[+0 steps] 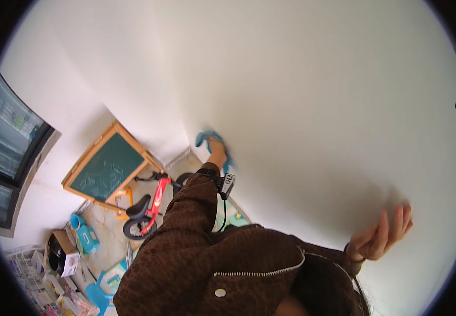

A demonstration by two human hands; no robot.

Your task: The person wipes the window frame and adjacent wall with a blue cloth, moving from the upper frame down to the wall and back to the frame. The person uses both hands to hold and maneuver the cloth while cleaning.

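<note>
My left hand [217, 152] is against a blue cloth [211, 136] at the white wall [291, 98], near the room's corner. The cloth is blurred and shows around the fingers; a brown sleeve covers that arm, with a small device [227, 185] and its cable at the wrist. On the right, my right hand [382, 235] is raised close to the same wall, its fingers partly spread and nothing seen in it. Whether its fingertips touch the wall is unclear.
Below left stand a wood-framed chalkboard [107, 168], a red balance bike [158, 195], a blue plastic toy [87, 237], a cardboard box [64, 245], a wire basket [24, 266] and a blue chair [99, 294]. A dark-framed window [12, 130] is at the far left.
</note>
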